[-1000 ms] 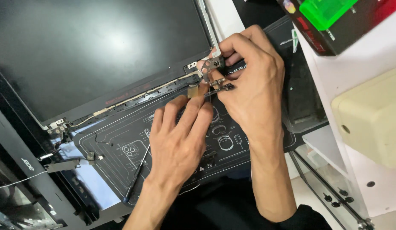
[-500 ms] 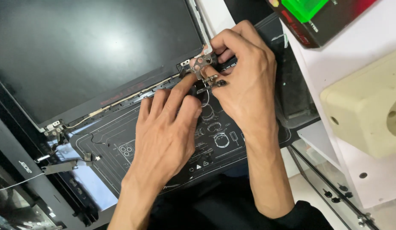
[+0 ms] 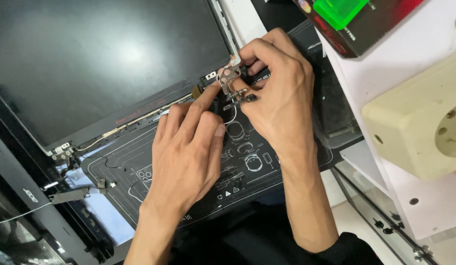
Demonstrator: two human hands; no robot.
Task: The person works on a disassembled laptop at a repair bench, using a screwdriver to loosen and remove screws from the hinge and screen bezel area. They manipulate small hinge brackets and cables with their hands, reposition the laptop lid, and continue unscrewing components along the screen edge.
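We found the metal hinge bracket [image 3: 231, 77] at the lower right corner of the dark laptop screen panel [image 3: 105, 59], just above the black work mat [image 3: 139, 162] with its white line drawings. The right hand [image 3: 277, 93] had its grip closed on the bracket, thumb and forefinger pinching the perforated silver plate, with the darker hinge barrel [image 3: 240, 97] poking out just beneath the thumb. The left hand [image 3: 188, 152] lay flat over the mat, fingers together, its forefinger stretched up to touch the panel's corner beside the bracket (it held nothing that we could see, its grip open).

A second hinge [image 3: 62, 153] sat at the panel's lower left corner, well apart from the hands, with thin cables [image 3: 107, 133] running along the panel's bottom edge. To the right stood a white shelf [image 3: 385, 73] carrying a cream-coloured wall socket [image 3: 419, 122] and a dark box [image 3: 346, 29] with a green plastic piece [image 3: 341, 10] on it. A black laptop bezel [image 3: 26, 196] lay at the lower left of the counter.
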